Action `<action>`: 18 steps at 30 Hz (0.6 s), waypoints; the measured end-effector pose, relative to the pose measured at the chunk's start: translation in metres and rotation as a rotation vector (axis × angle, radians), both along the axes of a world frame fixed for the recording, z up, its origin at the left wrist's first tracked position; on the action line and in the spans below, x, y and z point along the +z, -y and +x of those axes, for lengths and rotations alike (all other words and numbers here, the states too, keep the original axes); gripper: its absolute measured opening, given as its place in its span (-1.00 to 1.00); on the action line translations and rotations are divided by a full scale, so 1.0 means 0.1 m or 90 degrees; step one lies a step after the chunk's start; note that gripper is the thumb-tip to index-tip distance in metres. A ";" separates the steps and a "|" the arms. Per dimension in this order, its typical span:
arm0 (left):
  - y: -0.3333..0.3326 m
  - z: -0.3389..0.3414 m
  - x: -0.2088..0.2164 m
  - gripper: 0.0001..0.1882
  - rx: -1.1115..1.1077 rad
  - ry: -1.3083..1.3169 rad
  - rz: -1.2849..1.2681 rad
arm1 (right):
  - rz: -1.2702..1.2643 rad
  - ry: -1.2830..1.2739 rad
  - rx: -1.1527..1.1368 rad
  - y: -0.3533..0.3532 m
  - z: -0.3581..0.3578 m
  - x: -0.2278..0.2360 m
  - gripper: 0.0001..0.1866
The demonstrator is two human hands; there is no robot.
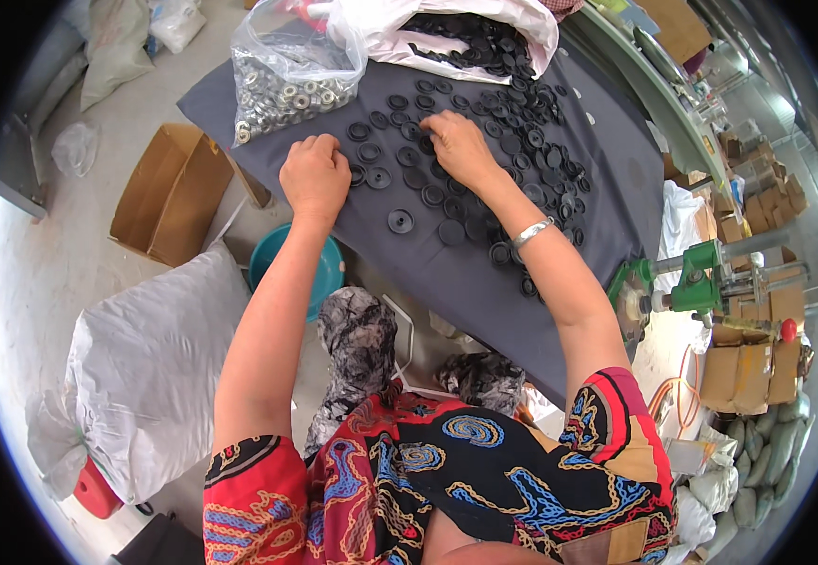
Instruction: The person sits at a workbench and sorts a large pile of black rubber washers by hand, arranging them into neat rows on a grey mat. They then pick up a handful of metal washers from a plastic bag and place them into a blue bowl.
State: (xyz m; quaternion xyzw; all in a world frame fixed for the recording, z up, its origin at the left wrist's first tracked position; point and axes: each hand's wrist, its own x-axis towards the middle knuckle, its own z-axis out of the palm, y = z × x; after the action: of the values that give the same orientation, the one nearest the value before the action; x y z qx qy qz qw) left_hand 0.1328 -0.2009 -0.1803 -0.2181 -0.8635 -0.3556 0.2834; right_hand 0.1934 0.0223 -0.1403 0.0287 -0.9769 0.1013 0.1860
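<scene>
Many black, round, ridged plastic discs (400, 220) lie scattered over a dark grey cloth-covered table (607, 235). My right hand (461, 149) reaches in among them, its thumb and fingers pinched at the edge of a black disc, partly covered by the hand. My left hand (315, 179) is at the table's near left edge, beside the outermost discs. Its fingers are curled in, and whatever they may hold is hidden. A clear plastic bag (287, 99) full of silvery metal rings stands beyond my left hand. Farther back, an open white sack (543, 33) spills more black pieces.
Left of the table are an open cardboard box (164, 198), a teal basin (329, 273) and a large stuffed white sack (164, 348). A green metal machine part (696, 282) stands at the table's right edge. Cardboard boxes (738, 377) and filled bags (767, 452) are piled at right.
</scene>
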 end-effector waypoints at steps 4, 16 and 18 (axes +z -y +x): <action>-0.01 -0.02 -0.01 -0.96 -0.003 0.002 -0.007 | 0.045 -0.020 0.044 0.02 -0.02 -0.05 -0.74; -0.01 -0.01 0.00 -0.95 -0.005 0.007 -0.002 | 0.090 0.120 0.030 0.33 0.76 0.16 -0.71; 0.00 -0.02 0.00 -0.94 -0.004 0.003 -0.003 | 0.118 0.053 0.010 0.40 0.77 0.11 -0.70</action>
State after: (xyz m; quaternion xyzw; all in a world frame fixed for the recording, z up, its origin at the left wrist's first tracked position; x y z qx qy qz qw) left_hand 0.1312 -0.2006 -0.1801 -0.2204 -0.8643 -0.3552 0.2796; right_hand 0.2702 -0.0176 -0.1296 0.0494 -0.9887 0.0132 0.1412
